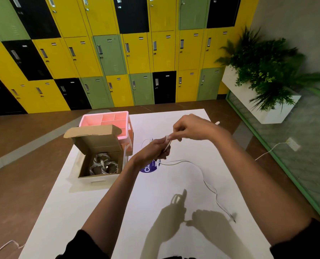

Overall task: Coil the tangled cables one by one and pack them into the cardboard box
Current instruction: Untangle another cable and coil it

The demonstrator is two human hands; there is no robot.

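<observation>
Coiling under way right of the cardboard box (99,143): left hand (154,149) is clasping the white cable (185,161), right hand (190,128) is pinching it; trailing slack probably needs winding next.

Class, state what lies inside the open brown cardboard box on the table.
Inside the open brown cardboard box lie several coiled white cables. Its walls hide part of the floor, so an exact count cannot be made.
</observation>
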